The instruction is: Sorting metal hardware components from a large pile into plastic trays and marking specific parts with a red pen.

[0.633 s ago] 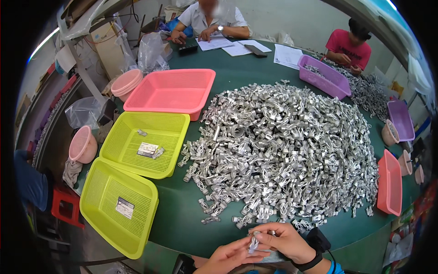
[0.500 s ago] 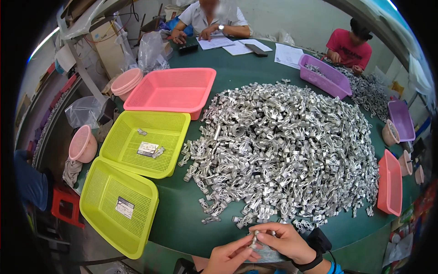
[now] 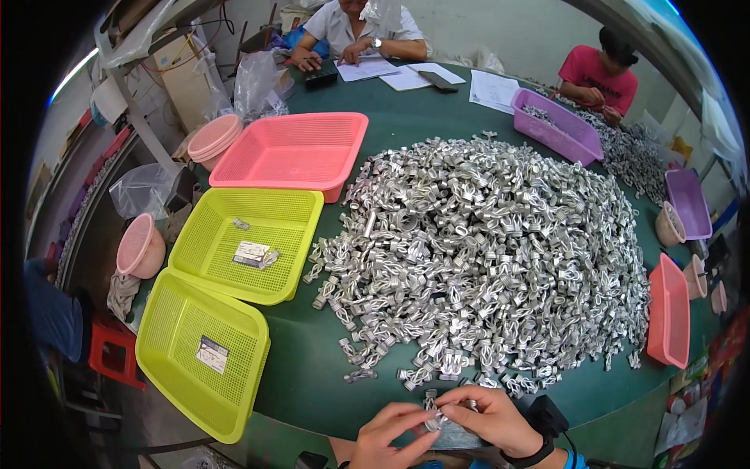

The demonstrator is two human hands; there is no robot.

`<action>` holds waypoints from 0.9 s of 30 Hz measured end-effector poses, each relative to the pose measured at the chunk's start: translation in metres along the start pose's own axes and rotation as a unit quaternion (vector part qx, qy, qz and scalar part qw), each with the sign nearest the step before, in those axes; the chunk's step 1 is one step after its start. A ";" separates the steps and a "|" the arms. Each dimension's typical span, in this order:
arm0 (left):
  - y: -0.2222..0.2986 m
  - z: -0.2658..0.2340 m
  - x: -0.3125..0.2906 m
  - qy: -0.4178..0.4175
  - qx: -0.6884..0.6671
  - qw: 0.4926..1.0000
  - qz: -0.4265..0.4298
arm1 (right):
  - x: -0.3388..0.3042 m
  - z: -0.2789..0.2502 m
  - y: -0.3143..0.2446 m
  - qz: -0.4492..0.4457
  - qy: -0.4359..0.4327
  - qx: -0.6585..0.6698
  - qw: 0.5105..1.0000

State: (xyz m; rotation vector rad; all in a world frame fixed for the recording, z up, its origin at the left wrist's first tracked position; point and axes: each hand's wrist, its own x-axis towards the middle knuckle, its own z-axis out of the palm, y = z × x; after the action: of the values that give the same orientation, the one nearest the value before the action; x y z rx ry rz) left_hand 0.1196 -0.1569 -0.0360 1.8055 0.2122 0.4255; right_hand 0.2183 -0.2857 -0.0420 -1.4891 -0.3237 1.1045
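Observation:
A small silvery metal fitting (image 3: 435, 423), with a ribbed cap and looped prongs, is held between my two hands near the table's front edge. My left hand (image 3: 391, 438) pinches it from the left with thumb and fingers. From the right, my right hand (image 3: 492, 422) grips it too; a second fitting (image 3: 470, 405) shows by the curled fingers of that hand. Just beyond my hands spreads a big heap of like fittings (image 3: 484, 250), its front pieces close to my fingertips. The fingers partly hide the held piece.
Left of the heap are two lime-green baskets (image 3: 262, 332) with labels, the farther holding a few fittings, and a pink basket (image 3: 355, 144). A purple basket (image 3: 582, 148) and red-pink tray (image 3: 678, 313) flank the right. Two people sit across the table (image 3: 328, 391), one beside papers (image 3: 492, 90).
My fingers have shifted on the held fitting, which has turned; my left fingers have lifted a little. Across the table, the person in white has moved a hand to the dark device.

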 end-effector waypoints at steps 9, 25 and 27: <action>-0.026 -0.011 -0.005 0.080 -0.514 0.819 -0.241 | 0.012 -0.016 0.007 -0.140 0.126 -0.052 0.981; -0.026 -0.006 -0.004 0.062 -0.176 0.952 -0.243 | 0.035 0.000 0.002 -0.240 0.099 -0.279 0.925; -0.023 -0.002 -0.002 0.050 -0.161 0.958 -0.234 | 0.030 -0.003 0.005 -0.089 0.063 -0.019 0.994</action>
State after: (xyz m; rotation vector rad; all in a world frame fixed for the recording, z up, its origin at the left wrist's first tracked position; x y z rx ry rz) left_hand 0.1191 -0.1496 -0.0582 1.3593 0.5918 0.1969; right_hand 0.2338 -0.2669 -0.0597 -1.5256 -0.3824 0.8629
